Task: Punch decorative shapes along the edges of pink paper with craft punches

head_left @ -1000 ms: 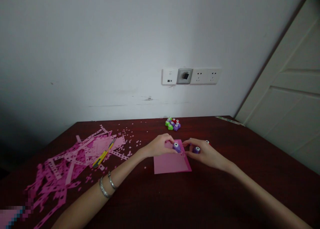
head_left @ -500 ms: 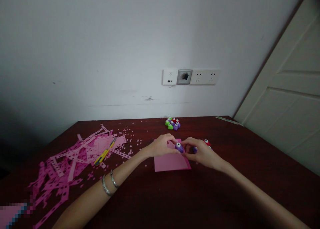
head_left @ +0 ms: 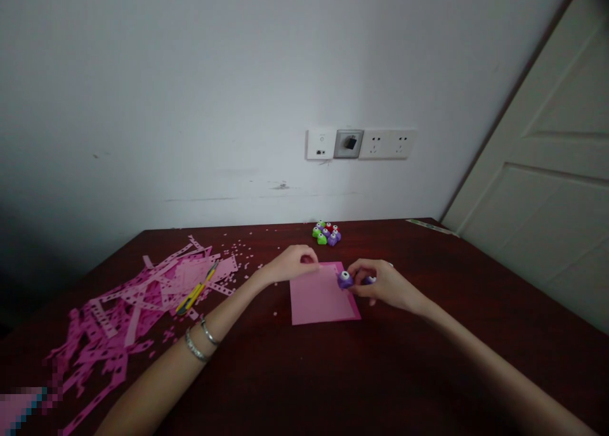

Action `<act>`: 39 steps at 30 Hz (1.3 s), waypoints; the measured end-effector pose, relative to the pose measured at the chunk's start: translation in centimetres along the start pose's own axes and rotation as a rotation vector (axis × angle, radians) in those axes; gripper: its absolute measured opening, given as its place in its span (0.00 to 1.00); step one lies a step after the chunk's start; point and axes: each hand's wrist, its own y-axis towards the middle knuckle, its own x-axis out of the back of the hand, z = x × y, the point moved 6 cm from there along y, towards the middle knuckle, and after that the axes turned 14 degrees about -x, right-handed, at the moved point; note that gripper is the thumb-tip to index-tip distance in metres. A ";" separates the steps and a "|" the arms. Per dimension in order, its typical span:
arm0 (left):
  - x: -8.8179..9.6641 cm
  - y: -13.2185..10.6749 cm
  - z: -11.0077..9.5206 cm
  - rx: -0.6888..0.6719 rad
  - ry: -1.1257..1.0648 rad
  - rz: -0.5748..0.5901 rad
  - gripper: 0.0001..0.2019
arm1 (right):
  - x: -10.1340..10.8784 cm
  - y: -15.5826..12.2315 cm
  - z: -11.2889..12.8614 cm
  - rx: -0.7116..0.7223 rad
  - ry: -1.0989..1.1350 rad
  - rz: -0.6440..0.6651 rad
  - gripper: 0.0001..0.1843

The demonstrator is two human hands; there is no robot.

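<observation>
A pink paper sheet [head_left: 321, 295] lies flat on the dark red table [head_left: 304, 372]. My left hand [head_left: 290, 264] rests at the sheet's far left corner with its fingers curled onto the paper's edge. My right hand [head_left: 380, 284] is closed around a small purple paper punch [head_left: 345, 278] at the sheet's right edge. A second purple punch [head_left: 370, 280] shows partly under the right fingers.
A cluster of green, red and purple punches [head_left: 326, 233] stands near the wall. To the left, a yellow utility knife [head_left: 197, 290] lies on top of a heap of punched pink paper strips [head_left: 128, 309]. Wall sockets [head_left: 360, 144] and a door [head_left: 537, 188] are behind.
The left hand let go of the purple punch and slid left to the sheet's far corner. The right hand took over the punch at the sheet's right edge.
</observation>
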 end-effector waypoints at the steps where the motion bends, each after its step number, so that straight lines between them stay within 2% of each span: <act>1: 0.4 -0.4 1.2 0.043 0.017 0.016 0.10 | 0.3 0.2 -0.3 -0.017 0.000 0.002 0.16; 5: 1.2 -1.9 5.5 0.159 0.067 0.115 0.09 | 1.5 1.2 -2.0 -0.071 -0.035 -0.004 0.14; 9: 0.8 -2.7 7.6 0.202 0.093 0.148 0.12 | 2.1 1.8 -3.4 -0.101 -0.107 -0.043 0.12; 13: 0.4 -2.7 7.9 0.194 0.129 0.147 0.13 | 2.0 2.0 -3.7 -0.086 -0.170 -0.057 0.12; 19: 0.0 -2.7 8.1 0.215 0.094 0.166 0.13 | 2.2 1.5 -2.8 -0.056 -0.281 -0.098 0.12; 27: 0.1 -2.6 8.3 0.259 0.054 0.125 0.10 | 2.0 1.1 -2.4 -0.066 -0.280 -0.080 0.13; 31: 0.0 -2.7 8.6 0.338 -0.074 0.072 0.07 | 1.8 1.0 -2.4 -0.080 -0.265 -0.061 0.12; 34: -0.3 -3.0 9.1 0.407 -0.210 0.072 0.07 | 1.7 1.0 -2.3 -0.082 -0.253 -0.064 0.11; 39: -0.1 -3.4 9.4 0.476 -0.313 0.060 0.06 | 1.9 1.3 -2.5 -0.090 -0.219 -0.065 0.11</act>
